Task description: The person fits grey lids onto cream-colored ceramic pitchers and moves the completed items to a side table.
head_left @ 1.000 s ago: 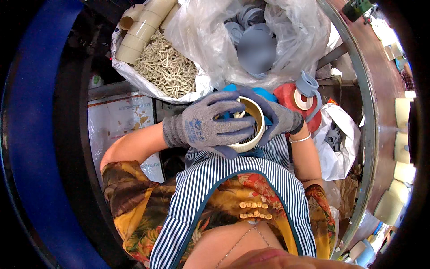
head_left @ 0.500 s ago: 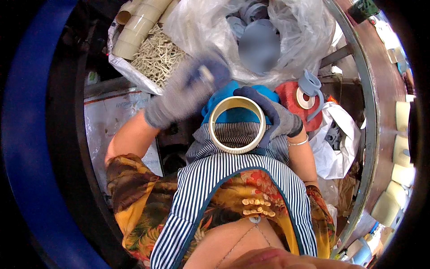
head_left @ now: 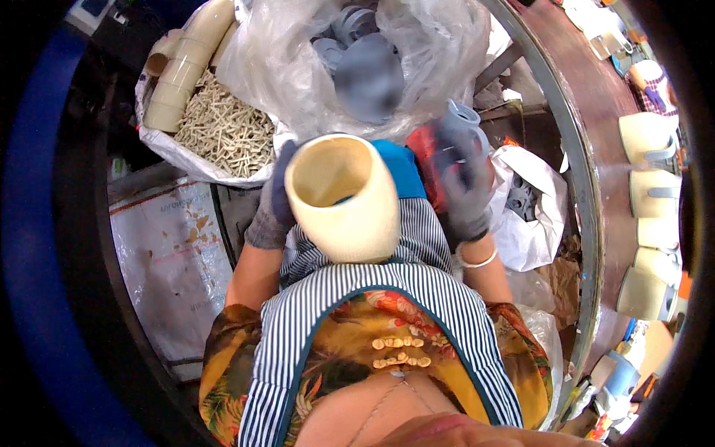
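A hollow cream plastic mug body [head_left: 357, 216] is tilted above my lap, its round opening facing up and toward the far left. My left hand [head_left: 269, 205], in a grey and dark-blue glove, grips its left side; the fingertips are hidden behind it. My right hand [head_left: 465, 182], gloved the same way, is smeared by motion. It is over a red block-like object [head_left: 426, 153], close to a grey-blue ring-shaped part [head_left: 463, 114]. Whether its fingers hold anything I cannot make out.
A sack of small cream pegs [head_left: 227, 130] and cream tubes [head_left: 175, 86] lies far left. Beside it, a clear plastic bag [head_left: 439, 45] contains grey parts. A white bag [head_left: 525, 242] sits at right. Beyond a metal edge [head_left: 585, 186], cream mugs with grey handles [head_left: 648, 192] line a brown surface.
The mug body has passed from my right hand to my left and tipped so its side shows. My left hand came in from the peg sack's side; my right moved out to the red object.
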Demonstrator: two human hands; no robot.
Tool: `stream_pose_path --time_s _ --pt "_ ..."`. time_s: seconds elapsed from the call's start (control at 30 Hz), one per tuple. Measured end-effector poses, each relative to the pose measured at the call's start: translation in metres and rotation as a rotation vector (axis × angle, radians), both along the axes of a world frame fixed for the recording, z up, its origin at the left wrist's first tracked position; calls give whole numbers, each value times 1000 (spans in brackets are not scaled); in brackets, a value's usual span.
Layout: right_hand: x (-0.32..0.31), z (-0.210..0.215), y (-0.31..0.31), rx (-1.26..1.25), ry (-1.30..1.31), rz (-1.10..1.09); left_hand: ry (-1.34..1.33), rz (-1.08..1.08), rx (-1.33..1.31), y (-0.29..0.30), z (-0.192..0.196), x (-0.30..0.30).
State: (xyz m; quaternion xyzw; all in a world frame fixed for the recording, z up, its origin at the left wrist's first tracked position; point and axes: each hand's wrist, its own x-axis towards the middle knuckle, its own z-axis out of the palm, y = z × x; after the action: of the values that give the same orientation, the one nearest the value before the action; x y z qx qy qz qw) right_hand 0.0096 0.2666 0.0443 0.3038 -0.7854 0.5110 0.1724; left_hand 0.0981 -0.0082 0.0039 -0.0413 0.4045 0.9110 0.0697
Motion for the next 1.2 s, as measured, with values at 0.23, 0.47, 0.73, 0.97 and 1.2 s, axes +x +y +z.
stream_pose_path --time_s 0.23,0.47,0.73,0.97,1.2 --pt "-138 -134 126 587 -258 -694 627 -94 -1016 28 24 -37" --pt "-60 31 35 -345 -965 104 341 14 -716 37 -32 -45" --pt "-42 34 -21 -285 -1208 39 457 54 -1024 26 -26 -52" --pt "-38 35 -26 -212 -1142 -8 333 11 -759 26 -57 -58" --pt "-41 23 -22 -176 -1059 -38 56 -202 -244 28 -7 -66"
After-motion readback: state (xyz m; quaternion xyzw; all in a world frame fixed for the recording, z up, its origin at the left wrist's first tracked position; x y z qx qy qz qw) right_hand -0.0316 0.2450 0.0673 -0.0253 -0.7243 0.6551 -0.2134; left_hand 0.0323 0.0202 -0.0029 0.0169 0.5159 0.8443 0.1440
